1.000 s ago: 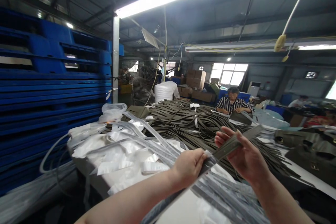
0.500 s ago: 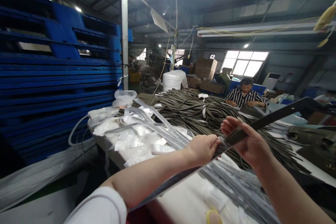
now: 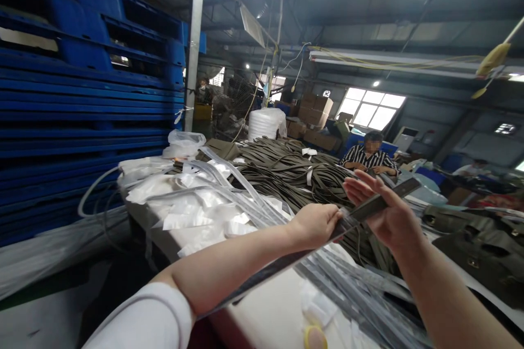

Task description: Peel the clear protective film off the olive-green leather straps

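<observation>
My left hand is closed around the mouth of a long clear plastic sleeve, which slants down to the lower left. A flat dark olive strap runs out of it toward the upper right, its lower part inside the plastic. Just beyond, my right hand has its fingers stretched out and apart, with the strap lying across the palm by the thumb. More empty-looking clear sleeves lie on the table below. Behind both hands spreads a large heap of similar olive straps, some banded in white.
White plastic bags cover the table's left part. A yellow-rimmed roll lies near its front edge. Olive bags with metal fittings are at the right. Blue pallets stack up on the left. A person in a striped shirt sits across the table.
The strap has slid down and left, so much less of it sticks out past my right hand. Both hands keep nearly the same pose. The view has turned slightly right.
</observation>
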The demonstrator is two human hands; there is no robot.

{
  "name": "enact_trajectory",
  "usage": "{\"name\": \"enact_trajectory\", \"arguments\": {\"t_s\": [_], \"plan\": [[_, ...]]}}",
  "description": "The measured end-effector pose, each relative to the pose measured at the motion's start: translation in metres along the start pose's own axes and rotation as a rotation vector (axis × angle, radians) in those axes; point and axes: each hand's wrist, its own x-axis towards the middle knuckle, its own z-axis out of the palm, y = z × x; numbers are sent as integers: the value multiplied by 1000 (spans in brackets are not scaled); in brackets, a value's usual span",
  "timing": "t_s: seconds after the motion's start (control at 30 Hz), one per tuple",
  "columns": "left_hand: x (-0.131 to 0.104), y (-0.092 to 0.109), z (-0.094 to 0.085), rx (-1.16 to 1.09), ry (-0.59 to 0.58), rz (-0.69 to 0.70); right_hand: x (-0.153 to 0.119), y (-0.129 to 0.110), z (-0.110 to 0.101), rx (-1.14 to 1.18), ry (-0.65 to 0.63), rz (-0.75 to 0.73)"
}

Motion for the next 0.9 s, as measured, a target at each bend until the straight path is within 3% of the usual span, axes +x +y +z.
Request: {"name": "enact_trajectory", "arguments": {"t_s": [0.13,0.27,0.37,0.43,0.53,0.63,0.9], "plan": [[4,6,-4,-40,21,2,12,-14,-10,-128,-50,-33],[15,14,-13,-129,73,58,0,-15,8,-270,-221,14],[16,14,-17,-193,91,76,-10,-21,19,-255,-303,62],[13,12,-17,-212,100,68,-9,-31,16,-124,-261,9],[7,7,-16,-217,95,45,1,-49,0,83,-93,-66],[4,6,-16,-266,65,38,12,-57,-13,62,54,-92],[8,13,-27,-381,126,46,5,-55,1,-166,-25,-146]]}}
